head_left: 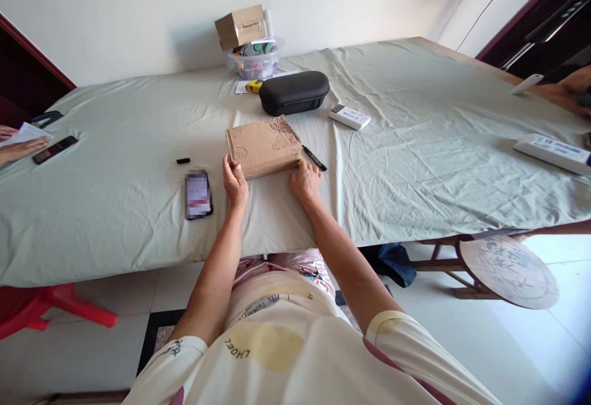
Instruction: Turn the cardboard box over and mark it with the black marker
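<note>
A flat brown cardboard parcel (pixel 264 145) lies on the cloth-covered table (pixel 415 146) in front of me. My left hand (pixel 235 182) grips its near left corner, fingers curled on the edge. My right hand (pixel 305 180) rests against its near right corner, fingers bent onto the box. A black pen (pixel 314 158) lies just right of the parcel, and its cap (pixel 183 160) sits to the left. A phone (pixel 198 194) lies beside my left hand.
A black zip case (pixel 294 92), a white remote (pixel 349 117) and a tub with a small box (pixel 241 26) on top stand further back. Other people's hands show at the left edge (pixel 18 146) and right edge (pixel 567 92). A round stool (pixel 508 269) stands at the right.
</note>
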The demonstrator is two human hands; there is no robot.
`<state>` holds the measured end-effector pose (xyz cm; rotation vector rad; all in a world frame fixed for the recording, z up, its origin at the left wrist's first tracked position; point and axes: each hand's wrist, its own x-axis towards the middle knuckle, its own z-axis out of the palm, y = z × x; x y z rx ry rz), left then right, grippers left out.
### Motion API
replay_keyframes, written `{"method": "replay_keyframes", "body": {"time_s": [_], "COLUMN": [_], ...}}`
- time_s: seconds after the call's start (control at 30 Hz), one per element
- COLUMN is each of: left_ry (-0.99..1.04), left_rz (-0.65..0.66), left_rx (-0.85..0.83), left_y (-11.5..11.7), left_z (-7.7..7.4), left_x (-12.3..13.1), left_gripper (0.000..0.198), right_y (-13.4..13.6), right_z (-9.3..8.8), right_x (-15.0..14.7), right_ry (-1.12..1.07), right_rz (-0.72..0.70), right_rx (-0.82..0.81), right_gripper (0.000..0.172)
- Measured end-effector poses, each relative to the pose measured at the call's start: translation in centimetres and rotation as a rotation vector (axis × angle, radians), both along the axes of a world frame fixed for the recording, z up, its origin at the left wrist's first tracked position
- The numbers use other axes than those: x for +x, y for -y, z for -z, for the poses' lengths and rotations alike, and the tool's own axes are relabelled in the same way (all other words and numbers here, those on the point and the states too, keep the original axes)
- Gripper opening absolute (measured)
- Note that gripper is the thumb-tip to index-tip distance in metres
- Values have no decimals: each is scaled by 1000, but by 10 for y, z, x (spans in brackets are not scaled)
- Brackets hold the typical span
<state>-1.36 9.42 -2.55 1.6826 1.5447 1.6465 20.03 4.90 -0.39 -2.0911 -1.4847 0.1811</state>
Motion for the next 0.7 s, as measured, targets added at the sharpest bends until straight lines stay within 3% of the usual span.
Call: {"method": "replay_keyframes", "body": {"time_s": [0.2, 0.33, 0.43, 0.6, 0.7], "left_ry": [-4, -31, -56, -107, -150], "left_rz": [-32, -17, -39, -48, -81], "left_rx": [-120, -119, -51, 18, 14], "left_y": [-5, -5, -2, 10, 17], "left_z": [6, 9, 9, 3, -1], "left_x": [-1, -4, -1, 15, 24], "left_gripper": [42, 48, 64, 111, 126], "right_y": [-1, -4, -6, -3, -2], "right_z": [5, 12, 14, 11, 9], "right_x": [1, 5, 4, -13, -23], "right_ry": [11, -34, -78, -79, -64], "right_rz": [-11, -21, -39, 38, 84], "right_rx": [14, 95, 174, 278, 265], "right_gripper": [51, 45, 47, 89, 100]}}
